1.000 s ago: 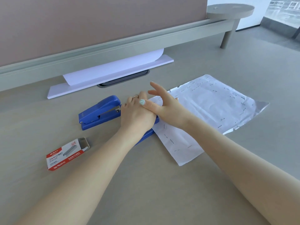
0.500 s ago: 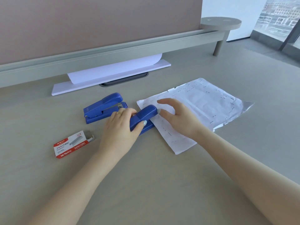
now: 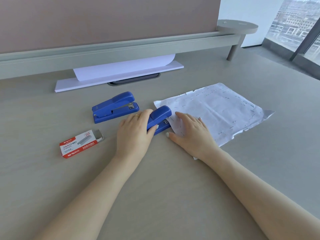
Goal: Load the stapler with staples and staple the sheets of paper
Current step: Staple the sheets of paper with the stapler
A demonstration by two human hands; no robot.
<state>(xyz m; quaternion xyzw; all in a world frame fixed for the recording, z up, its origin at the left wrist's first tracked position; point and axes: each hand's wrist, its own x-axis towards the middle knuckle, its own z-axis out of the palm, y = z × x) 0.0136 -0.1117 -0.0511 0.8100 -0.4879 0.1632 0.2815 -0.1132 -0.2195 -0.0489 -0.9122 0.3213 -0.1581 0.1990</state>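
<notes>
On the worktop (image 3: 155, 196), the left hand (image 3: 134, 134) wraps its fingers (image 3: 153, 128) around a blue stapler (image 3: 160, 117) at the near-left edge of the stapled sheets (image 3: 216, 111). The right hand (image 3: 190, 132) lies flat, fingers spread, on those sheets. A second stapler (image 3: 115, 107) and staple box (image 3: 79, 146) sit left, apart.

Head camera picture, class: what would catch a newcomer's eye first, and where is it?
Two blue staplers stand out mid-desk: the left hand wraps around the nearer stapler, the other stapler sits free behind it. To the right, the right hand lies flat on crumpled sheets of paper dotted with staples. A red staple box lies at the left, its tray partly out.
</notes>
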